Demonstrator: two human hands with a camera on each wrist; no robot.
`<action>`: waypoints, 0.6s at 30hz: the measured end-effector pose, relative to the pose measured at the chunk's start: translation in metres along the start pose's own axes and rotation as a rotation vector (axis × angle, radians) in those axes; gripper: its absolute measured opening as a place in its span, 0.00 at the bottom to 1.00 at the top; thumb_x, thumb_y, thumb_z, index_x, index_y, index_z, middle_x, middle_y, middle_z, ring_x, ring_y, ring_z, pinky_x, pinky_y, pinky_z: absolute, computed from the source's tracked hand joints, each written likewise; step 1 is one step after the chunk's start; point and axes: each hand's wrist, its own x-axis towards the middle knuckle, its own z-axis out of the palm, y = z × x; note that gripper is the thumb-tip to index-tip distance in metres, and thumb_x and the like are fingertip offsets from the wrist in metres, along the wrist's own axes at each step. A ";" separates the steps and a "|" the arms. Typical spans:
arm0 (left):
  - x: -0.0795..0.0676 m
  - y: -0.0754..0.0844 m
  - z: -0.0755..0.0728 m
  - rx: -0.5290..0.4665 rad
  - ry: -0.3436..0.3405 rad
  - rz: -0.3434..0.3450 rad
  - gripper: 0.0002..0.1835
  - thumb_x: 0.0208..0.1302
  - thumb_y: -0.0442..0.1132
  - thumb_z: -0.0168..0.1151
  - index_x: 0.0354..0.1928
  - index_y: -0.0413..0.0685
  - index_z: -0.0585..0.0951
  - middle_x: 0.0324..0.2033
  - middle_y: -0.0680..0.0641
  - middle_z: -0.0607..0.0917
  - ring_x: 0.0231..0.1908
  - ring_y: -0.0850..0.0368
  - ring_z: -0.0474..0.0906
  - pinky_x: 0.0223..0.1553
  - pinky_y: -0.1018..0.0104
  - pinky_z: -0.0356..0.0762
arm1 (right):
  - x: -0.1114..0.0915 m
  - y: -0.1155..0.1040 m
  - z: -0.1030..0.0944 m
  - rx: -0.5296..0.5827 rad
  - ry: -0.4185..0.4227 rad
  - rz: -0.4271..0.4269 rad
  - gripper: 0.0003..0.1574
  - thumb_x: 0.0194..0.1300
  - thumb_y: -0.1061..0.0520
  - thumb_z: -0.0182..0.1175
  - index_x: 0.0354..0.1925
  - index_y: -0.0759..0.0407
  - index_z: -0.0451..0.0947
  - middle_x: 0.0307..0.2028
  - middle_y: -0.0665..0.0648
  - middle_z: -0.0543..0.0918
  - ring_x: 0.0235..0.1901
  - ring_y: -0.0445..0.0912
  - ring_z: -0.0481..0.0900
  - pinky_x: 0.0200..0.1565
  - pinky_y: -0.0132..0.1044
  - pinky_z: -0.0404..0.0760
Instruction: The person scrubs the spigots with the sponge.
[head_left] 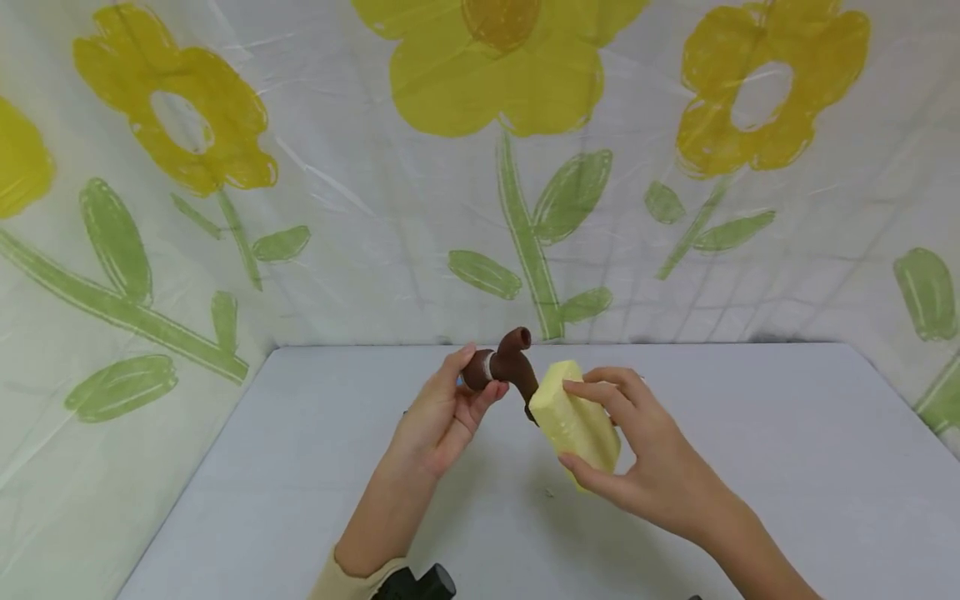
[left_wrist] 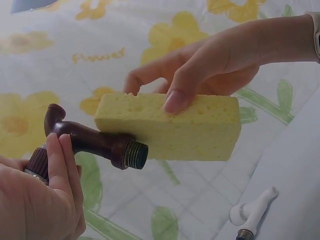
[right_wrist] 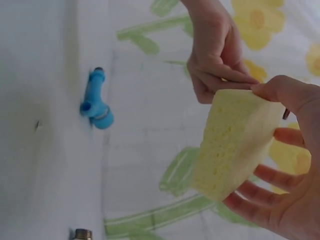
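Note:
My left hand [head_left: 442, 421] grips a dark brown plastic tap [head_left: 512, 367] by its ribbed knob end, fingers and thumb curled round it. The tap is held up over the table, its threaded end [left_wrist: 136, 155] pointing towards the right hand. A pale yellow block sponge [head_left: 577, 425] is pinched between the thumb and fingers of my right hand [head_left: 660, 458]. In the left wrist view the sponge lies along the tap's pipe, right at its surface, and overlaps the threaded end. The tap is almost wholly hidden behind the sponge in the right wrist view.
A blue tap [right_wrist: 95, 102] lies on the table [head_left: 285, 467], mostly hidden by the right hand in the head view. A white tap [left_wrist: 255, 210] also lies there, in the left wrist view. A flower-painted sheet [head_left: 352, 208] hangs behind the table's back edge.

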 end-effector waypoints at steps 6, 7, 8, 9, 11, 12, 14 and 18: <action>0.000 0.002 -0.001 -0.095 0.009 -0.007 0.11 0.83 0.40 0.51 0.39 0.46 0.77 0.35 0.46 0.80 0.28 0.59 0.86 0.37 0.83 0.83 | 0.001 0.003 0.001 0.094 -0.024 0.032 0.49 0.51 0.67 0.82 0.67 0.54 0.71 0.61 0.52 0.76 0.50 0.42 0.80 0.45 0.38 0.90; 0.000 0.002 -0.001 -0.111 0.008 -0.006 0.11 0.83 0.40 0.51 0.39 0.46 0.77 0.36 0.45 0.80 0.28 0.60 0.86 0.37 0.84 0.83 | 0.001 0.002 0.003 0.121 -0.017 0.049 0.50 0.51 0.67 0.82 0.68 0.55 0.69 0.61 0.52 0.76 0.50 0.42 0.81 0.46 0.39 0.91; -0.001 0.001 0.000 -0.129 0.007 -0.004 0.12 0.83 0.41 0.51 0.39 0.46 0.78 0.36 0.45 0.80 0.28 0.60 0.86 0.37 0.84 0.82 | 0.001 0.002 0.005 0.148 -0.005 0.066 0.51 0.51 0.68 0.82 0.68 0.56 0.68 0.61 0.52 0.76 0.49 0.41 0.81 0.47 0.39 0.91; -0.001 0.001 0.000 -0.146 0.004 0.001 0.12 0.83 0.41 0.50 0.39 0.46 0.78 0.37 0.44 0.81 0.28 0.61 0.86 0.36 0.85 0.82 | 0.001 0.001 0.006 0.177 0.012 0.086 0.51 0.51 0.69 0.81 0.68 0.57 0.67 0.62 0.52 0.75 0.50 0.41 0.82 0.48 0.39 0.91; -0.003 0.000 0.002 -0.164 0.001 0.012 0.12 0.83 0.41 0.49 0.40 0.46 0.79 0.38 0.44 0.81 0.28 0.61 0.86 0.36 0.86 0.81 | 0.002 -0.001 0.009 0.225 0.060 0.111 0.52 0.51 0.71 0.81 0.68 0.59 0.65 0.62 0.52 0.73 0.51 0.40 0.82 0.49 0.36 0.90; -0.004 -0.001 0.003 -0.164 -0.001 0.019 0.13 0.83 0.41 0.48 0.42 0.46 0.79 0.39 0.44 0.81 0.29 0.61 0.86 0.36 0.86 0.81 | 0.002 -0.002 0.010 0.243 0.088 0.114 0.52 0.51 0.72 0.80 0.68 0.61 0.64 0.62 0.52 0.73 0.51 0.39 0.82 0.50 0.35 0.89; -0.005 -0.001 0.005 -0.172 -0.004 0.030 0.12 0.83 0.41 0.48 0.43 0.45 0.79 0.40 0.43 0.81 0.29 0.62 0.85 0.36 0.86 0.81 | 0.003 -0.003 0.012 0.276 0.143 0.117 0.53 0.50 0.75 0.79 0.68 0.63 0.64 0.62 0.51 0.72 0.52 0.37 0.82 0.51 0.31 0.88; -0.007 -0.001 0.008 -0.200 0.003 0.030 0.11 0.83 0.42 0.49 0.44 0.45 0.78 0.40 0.42 0.80 0.29 0.61 0.85 0.36 0.87 0.80 | 0.003 -0.004 0.017 0.340 0.204 0.123 0.54 0.50 0.78 0.77 0.69 0.66 0.61 0.62 0.52 0.72 0.53 0.37 0.83 0.53 0.27 0.85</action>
